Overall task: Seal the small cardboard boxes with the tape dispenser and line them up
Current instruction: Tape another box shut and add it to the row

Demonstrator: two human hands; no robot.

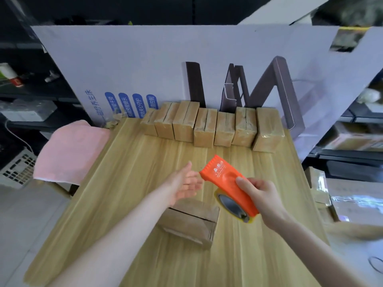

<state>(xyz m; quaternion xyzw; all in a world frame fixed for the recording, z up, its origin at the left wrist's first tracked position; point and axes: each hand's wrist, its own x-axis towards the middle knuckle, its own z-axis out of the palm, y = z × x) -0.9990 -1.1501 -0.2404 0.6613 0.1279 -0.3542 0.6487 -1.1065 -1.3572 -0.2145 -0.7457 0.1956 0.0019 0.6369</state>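
Now, right hand [262, 195] gripping the orange tape dispenser [228, 183] above the wooden table [124, 183], left hand [186, 183] spread wide, fingers by the dispenser's serrated end, unsealed small box [192, 222] on the table under the left wrist, row of taped boxes [209, 125] along the far edge, pink cloth [70, 150] draped off the left side

Box row [211, 126] at table's [124, 183] far edge, behind single box [192, 222].

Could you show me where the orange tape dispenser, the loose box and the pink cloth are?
orange tape dispenser [220, 172]: head view, on its orange body.
loose box [194, 220]: head view, on its top flaps.
pink cloth [70, 150]: head view, on its middle.
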